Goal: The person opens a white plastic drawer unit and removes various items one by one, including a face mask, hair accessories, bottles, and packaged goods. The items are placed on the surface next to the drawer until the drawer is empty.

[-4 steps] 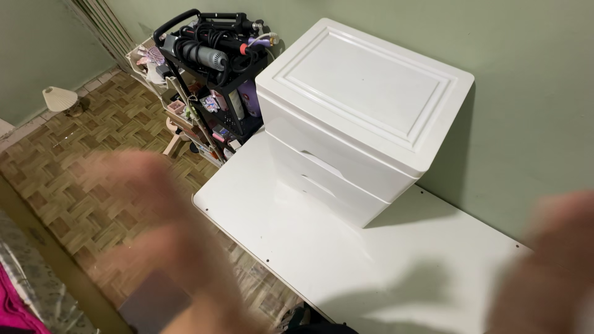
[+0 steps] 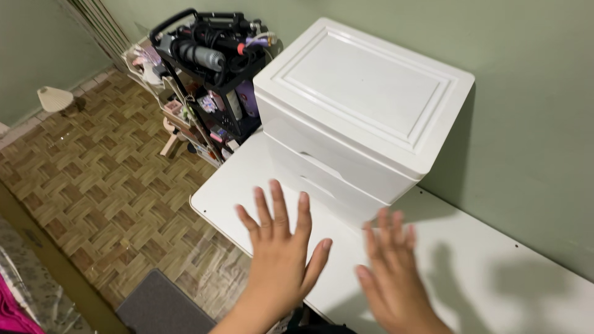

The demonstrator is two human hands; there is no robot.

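White table [image 2: 247, 179] beneath 2 empty, spread hands [image 2: 281, 250], near glossy white 2-drawer chest [image 2: 359, 105].

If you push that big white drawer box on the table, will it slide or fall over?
The drawer box would probably slide rather than tip: it looks wide, squat and flat-bottomed on the smooth white table. Being plastic, it is likely light for its size, unless the drawers are full, which cannot be seen. Both hands, left and right, hover open in front of it.
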